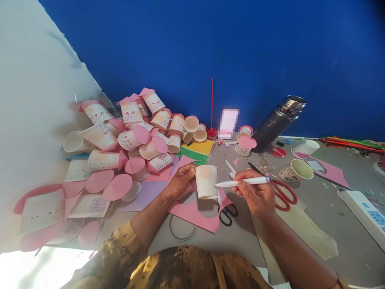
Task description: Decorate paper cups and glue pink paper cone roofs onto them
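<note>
Between my hands is a white paper cup (pixel 206 188), upside down, with a pale orange patch near its upper edge. My left hand (pixel 183 180) is closed on the cup's left side. In my right hand (pixel 255 193) a white marker (pixel 242 182) with a purple end lies nearly level, its tip at the cup's right side. I cannot make out whether the tip touches the cup. Below the cup lies a pink paper sheet (pixel 197 218) with a piece cut out. Black-handled scissors (pixel 226 216) rest partly under that paper.
Decorated paper cups with pink paper tops (pixel 104 158) are piled on the left. Red-handled scissors (pixel 284 196) lie right of my right hand. A dark metal flask (pixel 275 124) leans near the blue wall (pixel 192 52). A power strip (pixel 365 210) sits at the right.
</note>
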Demonstrator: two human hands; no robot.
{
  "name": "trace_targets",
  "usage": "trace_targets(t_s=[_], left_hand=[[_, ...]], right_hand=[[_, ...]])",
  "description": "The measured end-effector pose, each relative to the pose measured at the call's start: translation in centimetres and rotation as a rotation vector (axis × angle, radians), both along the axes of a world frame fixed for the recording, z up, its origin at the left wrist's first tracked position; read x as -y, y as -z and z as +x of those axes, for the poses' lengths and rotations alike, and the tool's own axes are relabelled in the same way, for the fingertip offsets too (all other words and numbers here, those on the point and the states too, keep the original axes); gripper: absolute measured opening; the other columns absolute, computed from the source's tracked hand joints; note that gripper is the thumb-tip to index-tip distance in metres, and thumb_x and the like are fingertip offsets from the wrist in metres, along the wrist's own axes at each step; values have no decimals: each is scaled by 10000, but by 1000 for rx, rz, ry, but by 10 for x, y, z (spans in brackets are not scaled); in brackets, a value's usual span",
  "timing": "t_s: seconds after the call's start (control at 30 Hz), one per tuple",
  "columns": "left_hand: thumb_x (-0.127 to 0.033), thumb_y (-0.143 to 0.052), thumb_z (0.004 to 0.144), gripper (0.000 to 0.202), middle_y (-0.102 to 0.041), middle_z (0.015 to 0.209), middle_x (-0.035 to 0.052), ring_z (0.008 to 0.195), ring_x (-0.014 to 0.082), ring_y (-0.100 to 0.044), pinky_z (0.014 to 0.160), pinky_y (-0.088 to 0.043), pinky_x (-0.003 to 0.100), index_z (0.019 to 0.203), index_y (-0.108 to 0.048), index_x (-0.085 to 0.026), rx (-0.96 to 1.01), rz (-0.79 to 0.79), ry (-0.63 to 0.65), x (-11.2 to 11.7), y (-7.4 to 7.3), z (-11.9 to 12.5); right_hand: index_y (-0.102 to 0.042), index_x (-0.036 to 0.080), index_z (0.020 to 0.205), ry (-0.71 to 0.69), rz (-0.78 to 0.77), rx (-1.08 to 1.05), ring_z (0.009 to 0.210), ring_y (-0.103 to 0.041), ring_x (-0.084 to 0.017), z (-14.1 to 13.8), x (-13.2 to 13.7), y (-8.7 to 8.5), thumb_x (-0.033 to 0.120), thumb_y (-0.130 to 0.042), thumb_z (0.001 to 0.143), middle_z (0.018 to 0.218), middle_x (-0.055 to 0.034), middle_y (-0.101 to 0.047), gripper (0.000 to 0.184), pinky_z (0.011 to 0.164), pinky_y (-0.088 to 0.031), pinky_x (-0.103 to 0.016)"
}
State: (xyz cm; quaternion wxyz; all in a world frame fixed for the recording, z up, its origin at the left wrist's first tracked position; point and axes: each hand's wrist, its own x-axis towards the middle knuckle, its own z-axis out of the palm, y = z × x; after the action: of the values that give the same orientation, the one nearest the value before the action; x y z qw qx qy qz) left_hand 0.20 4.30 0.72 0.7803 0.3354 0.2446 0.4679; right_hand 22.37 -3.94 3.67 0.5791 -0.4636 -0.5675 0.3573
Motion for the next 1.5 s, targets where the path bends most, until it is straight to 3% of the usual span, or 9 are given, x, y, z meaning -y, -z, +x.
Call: trace_targets(t_s=[0.27, 0.5, 1.2, 1.5], left_hand=[[-397, -948, 649, 362, -642, 686, 2, 684, 122, -570, 685, -460, 250, 679, -695, -140, 1, -4, -19, -1, 2, 0], [-402, -949, 644, 384, -640, 692, -4, 670, 120, -571, 659, -463, 246, 671, -665, -144, 2, -15, 1, 1, -1, 0], [-368, -926, 688, 324, -671, 725, 9, 650, 134, -602, 647, -491, 268, 746, -695, -149, 63, -59, 48, 2, 5, -3], [-352, -949, 654, 377, -633, 686, -12, 620, 107, -559, 619, -457, 233, 690, -638, -142, 67, -88, 30, 4, -2, -2]], right_hand=[[-717, 194, 880, -55, -20, 9, 485, -548, -112, 0, 2, -5, 394, -659, 954, 646, -22, -687, 222, 440, -436, -224], [-716, 207, 934, 47, 28, -61, 525, -597, -131, -1, -1, 0, 368, -668, 953, 670, -25, -704, 168, 473, -482, -242], [-706, 204, 927, 26, 27, -44, 528, -604, -125, -1, -3, -1, 355, -661, 957, 670, -16, -704, 160, 484, -488, -228], [-703, 199, 891, 53, 43, -42, 500, -604, -125, -3, -4, -8, 383, -669, 942, 638, -13, -698, 194, 467, -496, -229]])
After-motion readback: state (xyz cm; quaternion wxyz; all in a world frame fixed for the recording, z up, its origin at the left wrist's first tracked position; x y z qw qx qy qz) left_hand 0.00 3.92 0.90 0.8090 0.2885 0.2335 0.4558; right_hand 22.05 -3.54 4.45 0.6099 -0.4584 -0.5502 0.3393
